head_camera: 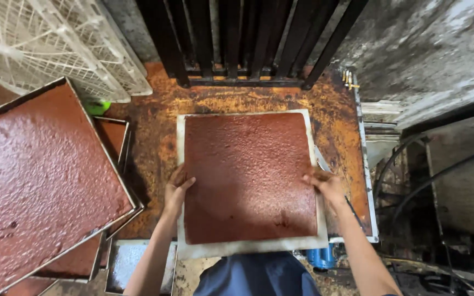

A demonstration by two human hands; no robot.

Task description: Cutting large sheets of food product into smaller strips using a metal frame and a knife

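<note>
Rusty orange table (154, 142), square red-brown slab (248, 175) lying flat on a white sheet (248, 248) at its centre. Dark metal bars (248, 38) stand upright at the table's far edge, just behind the slab. White plastic crates (50, 44) lean far left. Small green thing (99, 106) beneath them, too blurred to identify.

Left: a stack of metal trays (117, 164), tilted, overlapping the table's left edge. Top tray filled edge to edge with the same red-brown mass; lower trays show it too.

Left hand (176, 189) at the slab's left edge, fingers together, tips on the slab. Right hand (327, 186) at the right edge, fingers curled over slab and sheet; possibly pinching, grip unclear. Blue object (319, 257) below the near edge.
</note>
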